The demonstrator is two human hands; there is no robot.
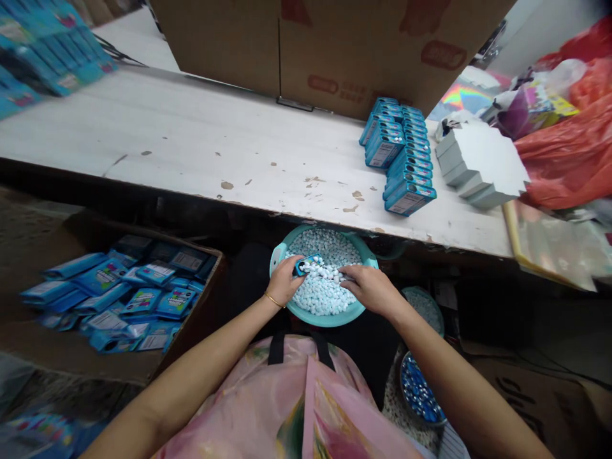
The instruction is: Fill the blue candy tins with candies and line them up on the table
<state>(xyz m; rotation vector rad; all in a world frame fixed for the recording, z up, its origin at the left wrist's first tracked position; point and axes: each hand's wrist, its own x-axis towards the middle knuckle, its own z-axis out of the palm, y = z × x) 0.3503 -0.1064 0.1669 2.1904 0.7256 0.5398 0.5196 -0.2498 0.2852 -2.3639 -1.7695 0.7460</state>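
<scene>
Thumb and fingers of the left hand (283,280) pinch a small blue box (307,263), its mouth tipped onto white pellets (329,245), likely to scoop them. Right hand (370,288), fingers pressed together, lies flat on the heap beside it. Pellets fill a teal basin (329,320); stacked blue boxes (401,153) stand on the table (191,140) above.
</scene>
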